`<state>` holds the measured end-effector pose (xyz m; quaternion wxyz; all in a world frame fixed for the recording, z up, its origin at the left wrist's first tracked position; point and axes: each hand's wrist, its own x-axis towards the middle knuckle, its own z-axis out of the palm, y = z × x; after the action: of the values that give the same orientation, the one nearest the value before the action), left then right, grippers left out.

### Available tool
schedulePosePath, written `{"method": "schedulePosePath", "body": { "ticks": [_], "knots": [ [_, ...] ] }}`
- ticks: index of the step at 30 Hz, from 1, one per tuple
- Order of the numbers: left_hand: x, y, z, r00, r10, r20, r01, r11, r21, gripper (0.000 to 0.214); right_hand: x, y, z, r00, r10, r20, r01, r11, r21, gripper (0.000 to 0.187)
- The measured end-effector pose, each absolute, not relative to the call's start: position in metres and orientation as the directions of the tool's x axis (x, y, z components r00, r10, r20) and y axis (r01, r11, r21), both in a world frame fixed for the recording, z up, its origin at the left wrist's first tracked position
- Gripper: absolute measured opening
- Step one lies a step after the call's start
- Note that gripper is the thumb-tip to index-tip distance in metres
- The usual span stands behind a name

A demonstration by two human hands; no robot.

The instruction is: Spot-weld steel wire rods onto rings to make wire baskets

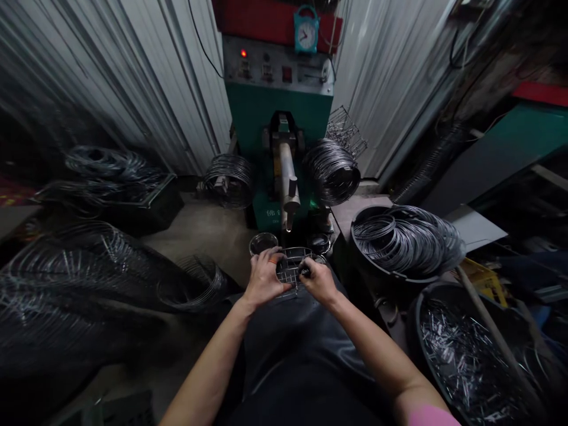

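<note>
Below the green machine (279,112), a wire basket (290,265) sits over the person's lap, gripped from both sides. The left hand (263,281) curls over its left rim, and the right hand (318,283) closes on its right rim. To their right, a tub (377,271) holds wire rings (403,236), and a nearer tub (415,316) holds short wire pieces (461,355).

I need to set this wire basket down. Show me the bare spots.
Bare concrete floor between the green machine and the left wire coils. The right is crowded with a tub of wire rings and a tub of wire pieces.
</note>
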<state>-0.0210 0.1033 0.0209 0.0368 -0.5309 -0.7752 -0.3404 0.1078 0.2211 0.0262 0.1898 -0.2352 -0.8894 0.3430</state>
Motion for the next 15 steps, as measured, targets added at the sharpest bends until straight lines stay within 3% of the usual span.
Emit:
{"method": "schedulePosePath", "body": {
  "ticks": [5,10,15],
  "knots": [
    [-0.023,0.105,0.016,-0.486,0.774,0.406,0.798,0.204,0.566,0.057,0.112,0.229,0.028,-0.892,0.438,0.108,0.164,0.538,-0.827,0.018],
    [-0.026,0.105,0.023,-0.509,0.77,0.386,0.755,0.185,0.629,0.057,0.117,0.242,0.039,-0.969,0.188,0.161,0.014,0.692,-0.722,0.026],
    [-0.027,0.107,0.025,-0.514,0.772,0.374,0.74,0.178,0.648,0.051,0.112,0.244,0.038,-0.976,0.169,0.134,0.039,0.749,-0.662,0.021]
  ]
}}
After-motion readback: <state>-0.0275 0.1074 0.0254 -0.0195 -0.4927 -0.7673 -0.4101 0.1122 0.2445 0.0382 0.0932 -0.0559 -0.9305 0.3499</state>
